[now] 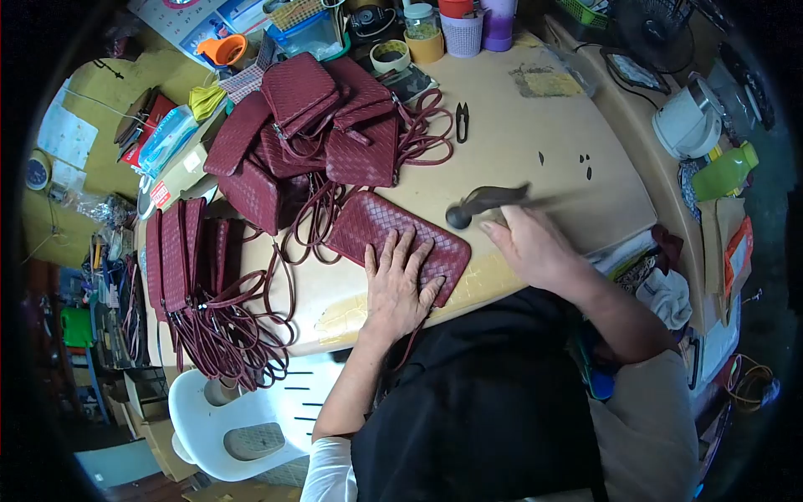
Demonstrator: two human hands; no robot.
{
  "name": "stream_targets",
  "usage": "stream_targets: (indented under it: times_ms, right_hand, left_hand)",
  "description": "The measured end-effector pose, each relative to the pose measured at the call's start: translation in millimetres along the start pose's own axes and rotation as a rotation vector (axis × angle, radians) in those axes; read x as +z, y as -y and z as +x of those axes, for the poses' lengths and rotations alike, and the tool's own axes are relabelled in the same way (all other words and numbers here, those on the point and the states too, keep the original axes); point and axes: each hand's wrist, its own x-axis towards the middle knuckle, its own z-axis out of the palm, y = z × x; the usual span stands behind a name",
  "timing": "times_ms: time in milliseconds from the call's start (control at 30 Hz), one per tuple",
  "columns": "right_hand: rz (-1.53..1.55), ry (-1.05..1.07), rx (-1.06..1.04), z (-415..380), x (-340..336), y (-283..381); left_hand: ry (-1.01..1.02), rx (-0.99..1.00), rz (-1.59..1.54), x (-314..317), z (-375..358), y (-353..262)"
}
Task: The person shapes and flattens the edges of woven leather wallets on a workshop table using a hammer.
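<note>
A maroon woven pouch (393,226) lies flat near the front edge of the table. My left hand (398,280) rests on it with the fingers spread, palm down on its lower part. Just right of the pouch, my right hand (534,248) is closed round a hammer (492,199), whose handle is mostly hidden in the grip. The dark, curved hammer head has its round face beside the pouch's upper right corner. Behind the pouch is a heap of similar maroon pouches (303,90) with long cord straps. More pouches (177,255) stand in a row at the left, their straps (238,347) hanging over the table edge.
Small thread snips (462,123) and several dark scraps (588,172) lie on the tabletop (519,142). Tape (390,56), a jar and cups line the back. A white electric kettle (687,124) and green bottle (724,172) stand right. A white plastic chair (201,418) is at lower left.
</note>
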Motion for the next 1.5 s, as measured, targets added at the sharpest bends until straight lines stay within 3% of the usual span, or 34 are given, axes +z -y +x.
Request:
stream_targets:
  times_ms: [33,67,167,267,300,367,433,500,567,633,700,767,833,867,900,967,1033,1100,1133,1167,1233,1300,1367,1400,1433,1500]
  right_hand:
    - [0.002,-0.07,0.057,5,6,-1]
    - [-0.171,0.062,0.058,3,11,1]
    - [-0.235,0.137,-0.063,7,-3,1]
    - [-0.131,0.017,-0.051,20,9,5]
    - [-0.106,-0.031,-0.06,23,14,4]
    - [-0.224,0.084,-0.001,18,11,8]
    - [-0.331,0.167,-0.089,22,-6,2]
    - [-0.242,0.106,-0.119,19,-8,7]
    - [-0.139,-0.014,-0.039,24,6,7]
    - [-0.148,0.006,-0.042,28,11,-1]
    - [-0.288,0.186,-0.06,34,-6,-3]
    - [-0.25,0.129,-0.112,37,-9,7]
    - [-0.077,-0.144,-0.085,48,13,7]
    - [-0.246,0.013,-0.178,60,30,-9]
    - [-0.251,0.014,-0.187,63,23,-7]
    - [-0.359,0.208,-0.055,68,-5,4]
    - [-0.339,0.226,-0.083,67,-14,16]
    - [-0.108,-0.146,-0.096,72,13,11]
    - [-0.194,0.012,-0.086,73,18,10]
    - [-0.203,0.014,-0.1,77,15,9]
    - [-0.389,0.232,-0.074,77,-11,25]
    - [-0.396,0.254,-0.145,79,-16,37]
    - [-0.047,-0.153,-0.216,102,24,18]
    - [-0.273,-0.034,-0.346,112,31,26]
    - [-0.278,-0.034,-0.353,117,22,27]
    - [-0.316,0.347,-0.151,119,-7,43]
  left_hand:
    - [-0.012,0.006,0.008,-1,0,1]
    - [-0.012,0.002,0.016,-1,-1,-1]
    - [-0.019,0.028,-0.027,3,-13,-23]
    - [0.045,0.041,-0.064,-1,-29,-50]
    - [0.109,0.011,-0.182,-3,-33,-50]
    - [0.163,-0.025,-0.299,-9,-36,-39]
    - [-0.042,-0.053,-0.323,-25,-34,-5]
    - [-0.146,-0.145,0.114,-38,-22,9]
    - [-0.119,-0.18,0.094,-23,-20,25]
    - [-0.112,-0.148,0.071,-16,-16,25]
    - [-0.105,-0.162,0.038,-12,-17,24]
    - [-0.09,-0.155,0.086,-12,-16,25]
    - [-0.094,-0.151,0.061,-11,-16,26]
    - [-0.102,-0.149,0.038,-11,-17,26]
    - [-0.109,-0.156,0.04,-12,-18,26]
    - [-0.059,-0.16,0.023,-13,-18,26]
    - [-0.074,-0.157,0.021,-13,-17,26]
    - [-0.068,-0.164,0.012,-14,-17,26]
    - [-0.08,-0.163,0.009,-14,-17,25]
    - [-0.088,-0.153,0.022,-13,-18,26]
    - [-0.08,-0.16,0.024,-14,-17,26]
    - [-0.08,-0.162,0.03,-15,-17,25]
    - [-0.074,-0.162,0.033,-15,-16,26]
    - [-0.066,-0.164,0.034,-15,-18,26]
    - [-0.064,-0.167,0.035,-14,-17,26]
    - [-0.062,-0.17,0.045,-13,-18,26]
